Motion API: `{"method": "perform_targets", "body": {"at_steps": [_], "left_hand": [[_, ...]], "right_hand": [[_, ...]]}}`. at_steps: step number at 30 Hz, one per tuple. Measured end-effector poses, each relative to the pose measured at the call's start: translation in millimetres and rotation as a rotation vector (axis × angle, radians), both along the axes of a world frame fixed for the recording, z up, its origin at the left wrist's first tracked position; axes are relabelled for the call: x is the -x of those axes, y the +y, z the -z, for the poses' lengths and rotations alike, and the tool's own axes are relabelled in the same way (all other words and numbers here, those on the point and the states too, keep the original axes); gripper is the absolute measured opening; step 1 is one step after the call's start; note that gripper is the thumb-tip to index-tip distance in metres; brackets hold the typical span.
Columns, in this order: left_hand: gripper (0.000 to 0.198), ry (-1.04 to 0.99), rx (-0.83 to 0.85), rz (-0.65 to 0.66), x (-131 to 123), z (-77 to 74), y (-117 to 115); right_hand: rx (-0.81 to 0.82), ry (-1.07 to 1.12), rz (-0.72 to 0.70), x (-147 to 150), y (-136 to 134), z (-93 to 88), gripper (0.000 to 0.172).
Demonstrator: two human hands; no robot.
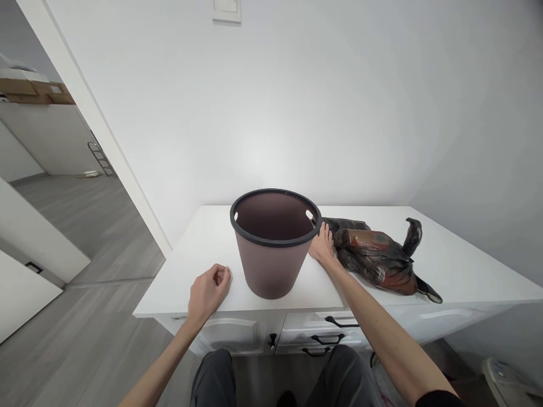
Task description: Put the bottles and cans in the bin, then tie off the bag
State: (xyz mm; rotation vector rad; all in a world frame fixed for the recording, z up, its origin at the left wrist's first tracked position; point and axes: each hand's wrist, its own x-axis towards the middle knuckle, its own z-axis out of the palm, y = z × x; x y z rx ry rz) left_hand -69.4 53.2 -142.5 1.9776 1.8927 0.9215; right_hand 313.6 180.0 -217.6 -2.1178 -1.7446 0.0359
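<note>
A mauve-brown trash bin point(271, 265) with a black rim and oval handle holes stands upright on the white countertop point(190, 243). Left of its base, my left hand point(208, 291) rests on the counter with fingers curled in, thumb against them, nothing visible inside. My right hand point(323, 243) is just beyond the bin's right side, partly hidden by it. Its visible fingers are stretched out beside a flat black plastic bundle point(350, 223); whether they touch it I cannot tell. Closer to me on the right lies a knotted black plastic bag point(382, 260) with reddish-brown contents showing through.
The counter tops a white cabinet with black drawer handles point(328, 339), against a white wall point(297, 113) with a light switch point(227, 10). A doorway on the left shows grey flooring point(114, 243) and cardboard boxes point(38, 90). A light-coloured appliance or container point(509, 381) stands low at right.
</note>
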Motion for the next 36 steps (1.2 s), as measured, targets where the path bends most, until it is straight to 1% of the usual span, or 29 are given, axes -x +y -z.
{"method": "perform_targets", "body": {"at_steps": [3,7,10,14,18,22,26,29,31,33,34,36], "left_hand": [[0.033,-0.007,0.001,0.005,-2.4,-3.2,-3.2],[0.032,-0.008,-0.02,0.006,-3.9,-1.0,-4.6],[0.033,0.009,-0.031,-0.003,-4.2,1.5,-3.8],[0.032,0.03,-0.023,-0.015,-4.4,2.8,-2.8],[0.033,0.035,-0.021,-0.007,-4.7,2.9,-2.8],[0.033,0.039,-0.026,0.0,-5.1,2.0,-3.3],[0.032,0.037,-0.029,0.012,-4.0,1.0,-2.7],[0.034,0.028,-0.02,0.044,-2.8,-1.9,-5.9],[0.037,0.02,-0.013,0.092,-4.3,-6.3,-14.8],[0.04,-0.007,-0.032,0.184,-9.8,-13.0,-31.4],[0.04,-0.034,-0.065,0.25,-14.2,-17.1,-42.3],[0.038,-0.108,-0.155,0.407,-26.1,-26.4,-67.0]], "right_hand": [[0.026,0.011,-0.018,0.2,-0.2,1.3,0.075],[0.05,0.006,-0.073,0.5,-9.2,0.3,0.072],[0.06,-0.012,-0.146,2.4,-25.0,-1.3,0.071],[0.071,-0.036,-0.271,6.8,-56.9,-4.2,0.07],[0.063,-0.056,-0.404,11.0,-99.4,-7.6,0.069],[-0.002,-0.041,-0.554,19.7,-149.8,-12.2,0.066],[-0.067,0.013,-0.622,36.0,-203.2,-20.9,0.06],[-0.108,0.079,-0.673,49.4,-244.8,-30.3,0.055],[-0.144,0.156,-0.679,57.3,-272.7,-39.5,0.053],[-0.162,0.276,-0.654,64.1,-299.3,-54.5,0.052],[-0.154,0.359,-0.633,67.0,-311.6,-64.9,0.051],[-0.108,0.583,-0.57,72.2,-333.0,-92.1,0.049]]}}
